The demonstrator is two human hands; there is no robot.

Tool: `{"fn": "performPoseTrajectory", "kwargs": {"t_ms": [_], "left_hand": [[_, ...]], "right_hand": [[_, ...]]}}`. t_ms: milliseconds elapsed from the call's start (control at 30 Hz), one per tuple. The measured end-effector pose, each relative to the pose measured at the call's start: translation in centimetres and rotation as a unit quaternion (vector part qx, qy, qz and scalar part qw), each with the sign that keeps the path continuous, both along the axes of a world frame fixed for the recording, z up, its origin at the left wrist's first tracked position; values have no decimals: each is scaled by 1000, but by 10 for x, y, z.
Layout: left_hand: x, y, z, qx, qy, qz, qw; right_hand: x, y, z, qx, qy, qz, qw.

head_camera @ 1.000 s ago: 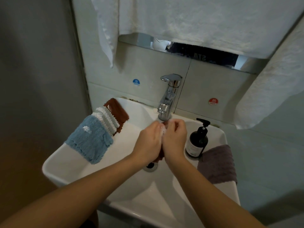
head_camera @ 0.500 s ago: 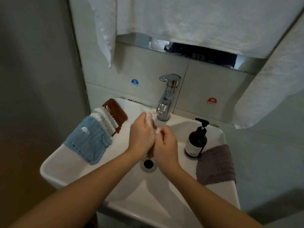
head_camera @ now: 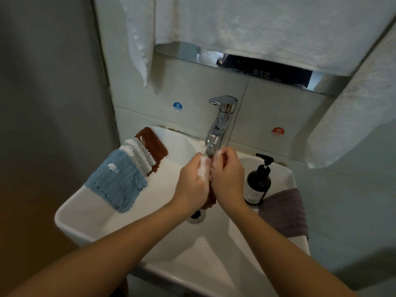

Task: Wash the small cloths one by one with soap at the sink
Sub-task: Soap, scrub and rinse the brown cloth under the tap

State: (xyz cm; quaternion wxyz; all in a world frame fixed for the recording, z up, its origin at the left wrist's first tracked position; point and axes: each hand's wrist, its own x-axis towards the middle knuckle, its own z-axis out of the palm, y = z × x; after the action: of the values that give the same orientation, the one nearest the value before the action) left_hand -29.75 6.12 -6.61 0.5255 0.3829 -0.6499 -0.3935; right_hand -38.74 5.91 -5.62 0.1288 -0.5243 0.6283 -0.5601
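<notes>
- While our left hand (head_camera: pixel 192 181) and right hand (head_camera: pixel 228 179) press together at the centre of the frame, just below the spout of the chrome faucet (head_camera: pixel 220 123), we hold a reddish-brown cloth (head_camera: pixel 211 197) between them.
- Both hands have their fingers curled round that cloth; white soap foam (head_camera: pixel 203 168) coats the left hand's fingers and the upper part of the cloth.
- Bunched into a narrow strip, the cloth runs with its long axis up and down the frame, its scalloped lower end hanging out below the palms, just above the round metal drain (head_camera: pixel 196 216).
- The white sink (head_camera: pixel 85 221) is smooth, glossy and roughly rectangular.
- Over its left rim, at centre left of the frame, we see three ribbed, fluffy cloths overlapping in a row: a blue cloth (head_camera: pixel 116 181) nearest us, a white cloth (head_camera: pixel 139 155) in the middle, a brown cloth (head_camera: pixel 153 142) farthest back.
- At right, a dark pump bottle (head_camera: pixel 258 183) with a pale label stands upright on the sink ledge, and just beside it a plush grey-purple cloth (head_camera: pixel 285 213) drapes over the right rim.
- White textured towels (head_camera: pixel 246 26) hang across the top of the frame.
</notes>
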Motion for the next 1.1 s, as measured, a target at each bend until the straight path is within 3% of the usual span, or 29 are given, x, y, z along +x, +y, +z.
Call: {"fn": "performPoseTrajectory", "kwargs": {"t_ms": [67,167,300,400,467,600,667,767,833,900,1000,1100], "left_hand": [[4,-8,4,-2,18,23,1000],[14,-29,0,30,-28,91,995],[28,-42,-5,53,-70,84,993],[33,-39,-1,92,-64,9,994],[36,-38,0,143,-83,-53,985],[41,-39,-1,187,-35,-75,979],[46,-48,-9,146,-121,-95,977],[54,-59,-20,81,-376,-175,906],[57,-62,-26,104,-396,-191,892],[58,-64,-29,141,-322,-194,916],[64,-68,-27,209,-240,-169,933],[60,-61,-21,225,-181,-140,947]], "right_hand": [[-3,3,-13,77,79,42,993],[-10,5,-22,189,209,91,955],[-22,4,-16,183,169,27,968],[-14,13,-12,141,62,110,982],[-5,19,-10,182,-25,194,964],[-6,12,-17,157,-28,154,975],[-7,10,-19,150,-67,167,972],[-6,9,-15,137,-168,198,956],[-7,5,-11,116,-205,167,957],[-14,0,-14,94,-169,106,975],[-31,-4,-27,110,1,29,993],[-38,-5,-39,166,177,6,970]]}}
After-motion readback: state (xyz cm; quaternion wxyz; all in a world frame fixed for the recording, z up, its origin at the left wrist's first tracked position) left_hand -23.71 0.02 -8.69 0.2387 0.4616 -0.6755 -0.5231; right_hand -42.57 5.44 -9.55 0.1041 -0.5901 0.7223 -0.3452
